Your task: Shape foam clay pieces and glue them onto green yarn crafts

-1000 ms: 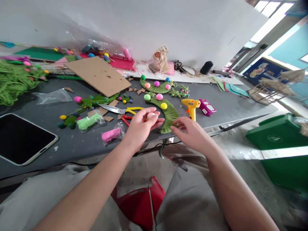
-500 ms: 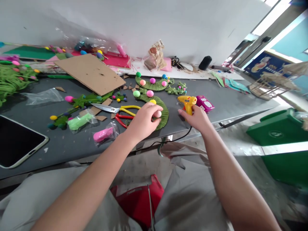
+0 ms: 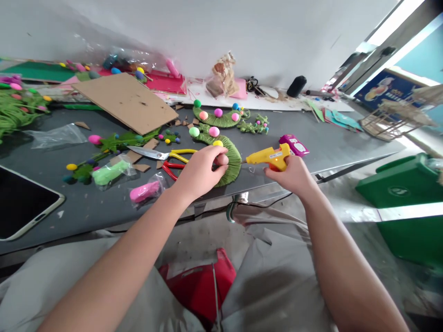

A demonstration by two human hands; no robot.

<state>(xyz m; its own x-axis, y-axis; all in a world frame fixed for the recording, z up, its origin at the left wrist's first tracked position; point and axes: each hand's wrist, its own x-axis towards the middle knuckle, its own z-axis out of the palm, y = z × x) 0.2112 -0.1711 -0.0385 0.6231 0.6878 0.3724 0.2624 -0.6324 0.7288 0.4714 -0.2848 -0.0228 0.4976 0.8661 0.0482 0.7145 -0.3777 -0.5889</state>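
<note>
The right hand [image 3: 294,173] now grips the yellow plastic glue gun [image 3: 272,157], bringing its nozzle near the small pale-pink ball [image 3: 221,159] apparently pinched in the left hand [image 3: 204,169], both at the green yarn-wrapped crescent [image 3: 234,161] on the grey surface [image 3: 328,146]. Metal scissors with red and yellow handles [image 3: 161,156] crowd the left hand; farther back lies a brown cardboard sheet [image 3: 126,102].

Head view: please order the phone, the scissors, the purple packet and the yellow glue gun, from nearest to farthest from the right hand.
1. Yellow glue gun: held in the right hand.
2. Purple packet: just beyond it.
3. Scissors: to the left.
4. Phone: far left.
</note>
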